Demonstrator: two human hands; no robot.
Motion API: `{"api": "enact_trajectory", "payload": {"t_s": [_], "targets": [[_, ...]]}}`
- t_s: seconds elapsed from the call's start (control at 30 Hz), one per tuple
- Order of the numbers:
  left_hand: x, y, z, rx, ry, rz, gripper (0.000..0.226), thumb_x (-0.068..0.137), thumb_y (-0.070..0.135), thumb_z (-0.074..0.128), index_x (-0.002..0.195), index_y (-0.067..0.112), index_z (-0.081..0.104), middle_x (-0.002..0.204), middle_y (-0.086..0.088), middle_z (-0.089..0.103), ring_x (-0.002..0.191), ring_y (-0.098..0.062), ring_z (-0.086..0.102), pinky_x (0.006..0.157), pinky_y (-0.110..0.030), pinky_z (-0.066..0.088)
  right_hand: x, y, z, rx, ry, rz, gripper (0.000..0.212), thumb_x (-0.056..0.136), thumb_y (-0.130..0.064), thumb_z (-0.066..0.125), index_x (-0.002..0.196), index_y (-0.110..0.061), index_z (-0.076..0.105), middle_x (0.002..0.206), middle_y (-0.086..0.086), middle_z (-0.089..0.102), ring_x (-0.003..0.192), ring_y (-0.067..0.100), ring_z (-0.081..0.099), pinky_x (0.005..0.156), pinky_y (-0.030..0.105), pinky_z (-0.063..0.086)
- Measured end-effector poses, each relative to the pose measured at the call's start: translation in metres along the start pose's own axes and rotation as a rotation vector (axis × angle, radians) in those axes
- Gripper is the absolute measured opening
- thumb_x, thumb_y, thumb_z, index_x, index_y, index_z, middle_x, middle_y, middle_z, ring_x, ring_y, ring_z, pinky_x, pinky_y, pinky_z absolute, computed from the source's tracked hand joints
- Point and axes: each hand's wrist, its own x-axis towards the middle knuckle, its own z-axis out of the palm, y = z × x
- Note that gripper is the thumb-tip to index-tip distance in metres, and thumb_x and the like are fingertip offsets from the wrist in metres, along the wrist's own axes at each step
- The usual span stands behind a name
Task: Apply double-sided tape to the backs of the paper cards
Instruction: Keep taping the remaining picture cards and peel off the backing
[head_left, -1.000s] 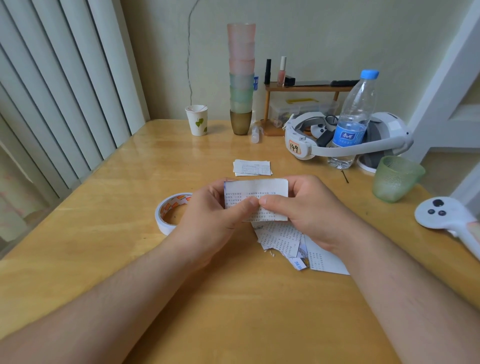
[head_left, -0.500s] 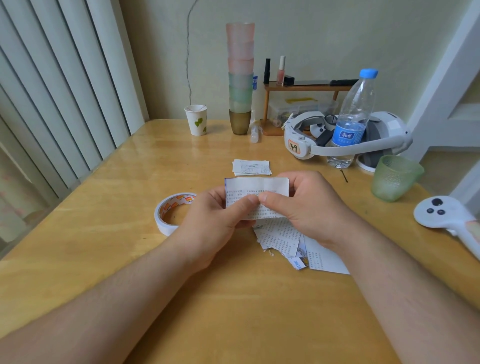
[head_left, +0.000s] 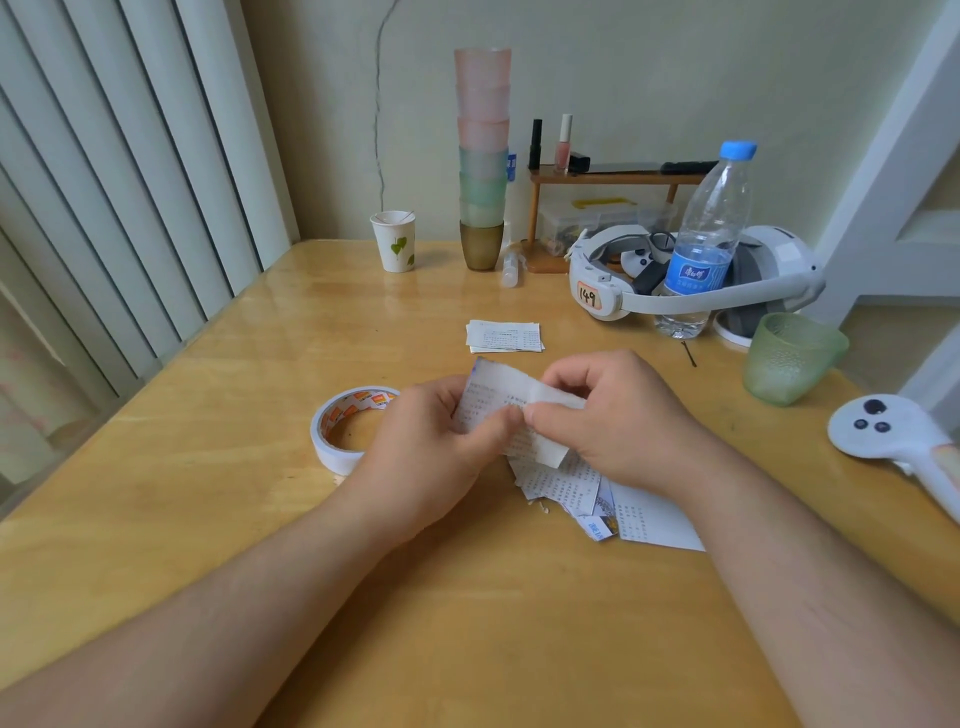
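Note:
I hold a white printed paper card (head_left: 488, 397) over the middle of the wooden table (head_left: 208, 519). My left hand (head_left: 431, 457) pinches its left part with thumb on top. My right hand (head_left: 613, 415) pinches a white strip (head_left: 550, 452) that lies across the card's right part, bent away from it. A loose pile of printed cards (head_left: 587, 493) lies under my right hand. A small neat stack of cards (head_left: 504, 336) sits just beyond. The roll of double-sided tape (head_left: 345, 426) lies flat left of my left hand.
At the back stand a paper cup (head_left: 394, 248), a tall stack of coloured cups (head_left: 482, 156), a small wooden shelf (head_left: 608, 179), a white headset (head_left: 691, 280) and a water bottle (head_left: 706, 239). A green glass (head_left: 789, 358) and a white controller (head_left: 893, 431) are at right.
The card has tilted, its left corner now up. My right hand has pulled the white strip on the card's right part away from the flat card.

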Motion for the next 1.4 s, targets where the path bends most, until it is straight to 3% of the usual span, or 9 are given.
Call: {"api": "enact_trajectory", "payload": {"t_s": [0.1, 0.2, 0.37, 0.53, 0.7, 0.83, 1.03, 1.27, 1.4], "targets": [[0.003, 0.005, 0.005, -0.471, -0.026, -0.172, 0.011, 0.098, 0.013, 0.069, 0.104, 0.01, 0.079, 0.101, -0.008, 0.081, 0.089, -0.019, 0.077, 0.08, -0.033, 0.06, 0.002, 0.001, 0.006, 0.202, 0.038, -0.004, 0.017, 0.087, -0.023, 0.078, 0.076, -0.012, 0.071, 0.069, 0.008, 0.067, 0.063, 0.016, 0.055, 0.06, 0.038, 0.045], [0.005, 0.006, 0.005, -0.636, -0.033, -0.228, 0.015, 0.101, 0.01, 0.063, 0.103, 0.009, 0.079, 0.094, -0.005, 0.079, 0.084, -0.017, 0.073, 0.081, -0.033, 0.058, 0.002, 0.0, 0.013, 0.369, 0.035, 0.005, 0.008, 0.091, -0.018, 0.076, 0.084, -0.015, 0.077, 0.084, 0.013, 0.077, 0.075, 0.027, 0.071, 0.074, 0.048, 0.058], [0.004, 0.0, 0.004, -0.305, -0.047, -0.057, 0.019, 0.105, 0.013, 0.061, 0.113, 0.014, 0.078, 0.11, 0.0, 0.081, 0.106, -0.022, 0.076, 0.094, -0.036, 0.06, -0.002, 0.0, 0.01, 0.054, 0.064, -0.077, 0.024, 0.086, -0.03, 0.074, 0.077, -0.007, 0.071, 0.073, 0.014, 0.067, 0.062, 0.029, 0.056, 0.058, 0.041, 0.049], [0.0, 0.004, 0.004, -0.188, -0.066, -0.032, 0.017, 0.104, 0.017, 0.064, 0.114, 0.019, 0.077, 0.109, 0.008, 0.081, 0.104, -0.012, 0.076, 0.092, -0.029, 0.059, -0.002, -0.002, 0.006, 0.02, 0.081, -0.071, 0.023, 0.084, -0.036, 0.074, 0.087, -0.013, 0.075, 0.08, 0.006, 0.074, 0.077, 0.032, 0.068, 0.064, 0.051, 0.059], [0.002, 0.006, 0.005, -0.425, -0.048, -0.156, 0.022, 0.104, 0.015, 0.061, 0.118, 0.007, 0.076, 0.115, -0.012, 0.079, 0.112, -0.033, 0.074, 0.105, -0.054, 0.055, 0.002, -0.001, 0.012, 0.153, 0.097, -0.046, 0.019, 0.087, -0.037, 0.072, 0.1, -0.025, 0.079, 0.093, -0.004, 0.08, 0.09, 0.026, 0.076, 0.08, 0.053, 0.062], [0.002, 0.011, 0.008, -0.599, -0.056, -0.185, 0.026, 0.104, 0.016, 0.059, 0.118, 0.001, 0.074, 0.117, -0.016, 0.077, 0.115, -0.034, 0.072, 0.101, -0.043, 0.059, 0.004, -0.006, 0.024, 0.383, 0.18, -0.033, 0.013, 0.091, -0.026, 0.073, 0.1, -0.021, 0.079, 0.098, -0.002, 0.081, 0.096, 0.021, 0.077, 0.09, 0.051, 0.061], [0.004, 0.003, 0.005, -0.42, -0.006, -0.109, 0.016, 0.101, 0.018, 0.066, 0.107, 0.01, 0.079, 0.105, -0.016, 0.079, 0.097, -0.038, 0.075, 0.092, -0.052, 0.058, 0.0, -0.01, 0.018, 0.479, 0.072, 0.029, 0.016, 0.091, -0.009, 0.075, 0.098, -0.022, 0.079, 0.091, -0.005, 0.08, 0.078, 0.008, 0.072, 0.066, 0.02, 0.053], [0.0, 0.0, -0.002, 0.167, 0.031, 0.036, 0.025, 0.092, 0.037, 0.074, 0.08, 0.015, 0.073, 0.062, -0.002, 0.063, 0.056, -0.008, 0.045, 0.053, -0.03, 0.039, -0.006, -0.013, 0.001, 0.176, 0.001, -0.027, 0.028, 0.086, -0.008, 0.08, 0.107, -0.026, 0.072, 0.094, -0.01, 0.08, 0.088, 0.011, 0.077, 0.085, 0.04, 0.064], [0.0, 0.002, 0.001, -0.054, 0.067, -0.036, 0.016, 0.094, 0.03, 0.078, 0.085, 0.017, 0.077, 0.069, -0.004, 0.072, 0.06, -0.012, 0.055, 0.06, -0.027, 0.044, -0.006, -0.016, 0.001, 0.251, 0.048, 0.001, 0.032, 0.087, -0.005, 0.078, 0.111, -0.024, 0.071, 0.094, -0.01, 0.081, 0.088, 0.01, 0.077, 0.085, 0.037, 0.064]]}}
